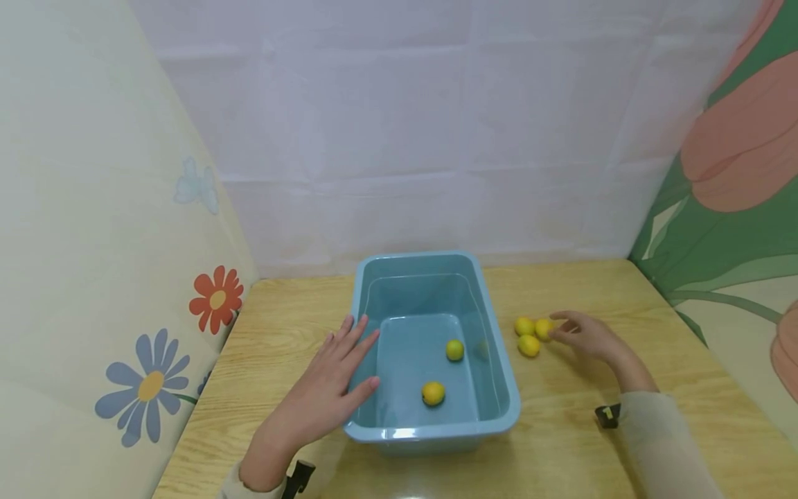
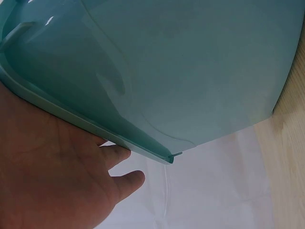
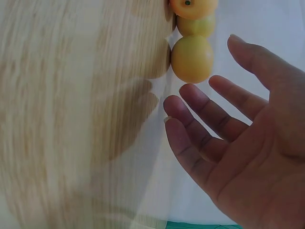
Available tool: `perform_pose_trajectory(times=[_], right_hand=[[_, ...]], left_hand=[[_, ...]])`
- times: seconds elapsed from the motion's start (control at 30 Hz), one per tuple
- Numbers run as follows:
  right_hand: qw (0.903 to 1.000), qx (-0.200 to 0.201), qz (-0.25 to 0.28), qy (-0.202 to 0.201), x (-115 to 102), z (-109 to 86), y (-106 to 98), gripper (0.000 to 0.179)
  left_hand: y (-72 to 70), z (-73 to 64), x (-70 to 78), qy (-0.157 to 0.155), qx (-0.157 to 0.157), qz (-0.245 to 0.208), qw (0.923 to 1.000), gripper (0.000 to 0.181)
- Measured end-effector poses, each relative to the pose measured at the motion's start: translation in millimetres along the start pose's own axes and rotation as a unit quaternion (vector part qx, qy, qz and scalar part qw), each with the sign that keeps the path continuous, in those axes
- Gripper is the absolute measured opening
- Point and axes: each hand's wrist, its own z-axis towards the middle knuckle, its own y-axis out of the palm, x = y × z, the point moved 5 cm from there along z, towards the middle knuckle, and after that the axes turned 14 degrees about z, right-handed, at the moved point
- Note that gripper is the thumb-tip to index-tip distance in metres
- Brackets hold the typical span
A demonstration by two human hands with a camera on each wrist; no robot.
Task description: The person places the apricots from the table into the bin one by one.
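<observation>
A person's two hands, a pale blue basin and five small round fruits on a wooden table point(image 1: 299, 319). Nearest, the left hand point(image 1: 330, 381) extends from the lower left, palm down, its fingers straight and spread across the left rim of the basin point(image 1: 430, 435), resting on it. Inside, on the basin's floor, lie two fruits, well apart: nearer, a yellow-orange fruit point(image 1: 433, 394) with a dark spot at one end; beyond it, a smooth yellow-green fruit point(image 1: 454, 350). To the right, the right hand point(image 1: 586, 335) reaches in from a pale sleeve point(image 1: 663, 440), its fingers parted and gently bent; the right wrist view shows its fingertips just beside the nearest fruit, with a small gap between. On the table right of the basin, three yellow fruits point(image 1: 528, 346) sit close together, one in front of two. Farthest back hangs a creased white cloth point(image 1: 399, 138).
</observation>
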Motion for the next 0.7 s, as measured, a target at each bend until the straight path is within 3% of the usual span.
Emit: perform_pose_trajectory(times=[0.5,0.7], right_hand=[[0.9998,0.000,-0.011,-0.015,2.4,7.2,7.0,0.063],[0.9999,0.001,-0.014,0.002,4.0,10.3,7.4,0.062]], left_hand=[[0.2,-0.9,0.8,0.001,0.007,0.010,0.9999,0.069],[-0.5,-0.6,1.2,0.002,0.006,0.005,1.0000,0.069]])
